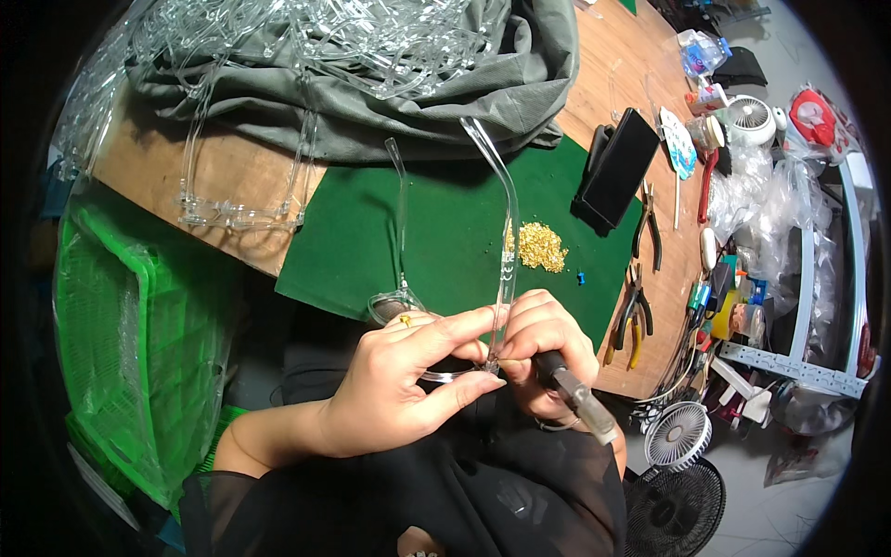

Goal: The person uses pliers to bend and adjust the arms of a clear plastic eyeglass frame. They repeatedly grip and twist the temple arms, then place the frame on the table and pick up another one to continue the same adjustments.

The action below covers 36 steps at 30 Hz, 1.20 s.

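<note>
A clear plastic eyeglass frame [508, 223] is held upright by one temple between my hands, above the near edge of a green mat [353, 241]. My left hand [390, 381] pinches the frame near its hinge, thumb and fingers closed on it. Close against it, my right hand [552, 339] is wrapped round a tool [585, 407] with a black grip and a grey metal end pointing down to the right. Its fingertips also meet the frame at the hinge. The tool's working tip is hidden. A heap of tiny gold-coloured pieces [541, 248] lies beyond the hands.
Many clear frames [399, 46] pile up on a grey cloth [371, 121] at the back. Right of the mat's middle stands a black phone [622, 167]; pliers [647, 230] lie beside it. Green crates [111, 343] stand left, fans [677, 436] at lower right.
</note>
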Motion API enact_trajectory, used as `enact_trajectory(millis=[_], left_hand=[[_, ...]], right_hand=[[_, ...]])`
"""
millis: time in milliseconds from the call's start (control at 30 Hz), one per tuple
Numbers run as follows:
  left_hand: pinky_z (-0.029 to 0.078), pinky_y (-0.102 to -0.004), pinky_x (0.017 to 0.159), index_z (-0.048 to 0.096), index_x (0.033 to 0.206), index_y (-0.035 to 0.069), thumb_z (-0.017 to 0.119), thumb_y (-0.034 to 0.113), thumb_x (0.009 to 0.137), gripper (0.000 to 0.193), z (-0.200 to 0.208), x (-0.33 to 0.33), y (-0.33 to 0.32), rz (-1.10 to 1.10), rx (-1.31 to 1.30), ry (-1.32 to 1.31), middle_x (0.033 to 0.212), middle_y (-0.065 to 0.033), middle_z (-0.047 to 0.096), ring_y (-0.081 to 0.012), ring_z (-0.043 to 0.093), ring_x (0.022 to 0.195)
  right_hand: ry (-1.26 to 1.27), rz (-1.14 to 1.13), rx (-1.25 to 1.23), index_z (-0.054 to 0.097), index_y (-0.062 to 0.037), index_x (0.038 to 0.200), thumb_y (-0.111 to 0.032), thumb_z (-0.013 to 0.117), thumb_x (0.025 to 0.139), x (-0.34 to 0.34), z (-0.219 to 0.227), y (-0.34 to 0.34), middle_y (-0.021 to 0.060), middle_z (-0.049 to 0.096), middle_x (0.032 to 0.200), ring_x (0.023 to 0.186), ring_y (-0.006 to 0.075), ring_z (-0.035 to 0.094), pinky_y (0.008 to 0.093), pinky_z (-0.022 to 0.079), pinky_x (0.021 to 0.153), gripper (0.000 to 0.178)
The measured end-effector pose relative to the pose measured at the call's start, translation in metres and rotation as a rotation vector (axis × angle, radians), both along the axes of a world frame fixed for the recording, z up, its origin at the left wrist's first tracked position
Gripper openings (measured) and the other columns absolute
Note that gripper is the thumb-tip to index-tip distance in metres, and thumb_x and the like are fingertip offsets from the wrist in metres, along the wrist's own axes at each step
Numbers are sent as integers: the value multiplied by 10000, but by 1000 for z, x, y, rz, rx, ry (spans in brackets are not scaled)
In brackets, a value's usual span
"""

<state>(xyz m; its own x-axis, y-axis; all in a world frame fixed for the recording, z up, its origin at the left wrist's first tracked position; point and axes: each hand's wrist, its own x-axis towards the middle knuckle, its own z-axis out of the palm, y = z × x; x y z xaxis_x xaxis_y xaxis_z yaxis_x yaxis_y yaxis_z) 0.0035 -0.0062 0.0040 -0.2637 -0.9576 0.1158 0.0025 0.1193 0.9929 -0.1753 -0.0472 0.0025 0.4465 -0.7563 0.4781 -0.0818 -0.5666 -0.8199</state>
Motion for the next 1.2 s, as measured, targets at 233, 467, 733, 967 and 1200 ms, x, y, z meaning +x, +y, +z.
enact_trajectory(millis=[233, 467, 733, 967, 1200], left_hand=[[458, -334, 879, 548, 1147, -76, 757, 21, 688, 514, -2, -2, 3, 6, -56, 17, 947, -130, 684, -234, 647, 943], [477, -340, 853, 557, 1133, -76, 767, 40, 678, 514, -4, 2, 1, -7, -121, -19, 968, -153, 675, -256, 650, 939], [472, -334, 850, 564, 1127, -73, 775, 51, 672, 516, -5, 1, 0, -6, -148, -19, 976, -151, 673, -255, 649, 933], [470, -342, 851, 564, 1132, -67, 777, 50, 667, 525, -6, 1, 1, -5, -171, -30, 975, -144, 675, -256, 646, 942], [473, -332, 830, 572, 1108, -71, 740, 11, 683, 465, -3, 2, -1, -12, -146, 28, 888, -115, 691, -236, 664, 878]], right_hand=[[-29, 4, -56, 577, -64, 828, -103, 719, 774, -1, -4, 5, 51, 597, 758, 671, 211, 574, 329, 450, 649, 156], [-21, 9, -73, 577, -65, 834, -103, 732, 758, 0, -5, 5, 49, 598, 758, 675, 211, 574, 344, 458, 665, 176], [-16, -1, -93, 575, -62, 837, -109, 730, 761, -2, -7, 4, 49, 598, 754, 672, 211, 572, 342, 458, 662, 179], [-14, -1, -107, 570, -59, 835, -102, 721, 768, -2, -7, 5, 52, 597, 751, 666, 210, 567, 339, 457, 656, 171], [47, 14, -54, 580, -27, 887, -153, 693, 802, -12, 1, 6, 91, 622, 809, 731, 254, 596, 369, 476, 702, 189]])
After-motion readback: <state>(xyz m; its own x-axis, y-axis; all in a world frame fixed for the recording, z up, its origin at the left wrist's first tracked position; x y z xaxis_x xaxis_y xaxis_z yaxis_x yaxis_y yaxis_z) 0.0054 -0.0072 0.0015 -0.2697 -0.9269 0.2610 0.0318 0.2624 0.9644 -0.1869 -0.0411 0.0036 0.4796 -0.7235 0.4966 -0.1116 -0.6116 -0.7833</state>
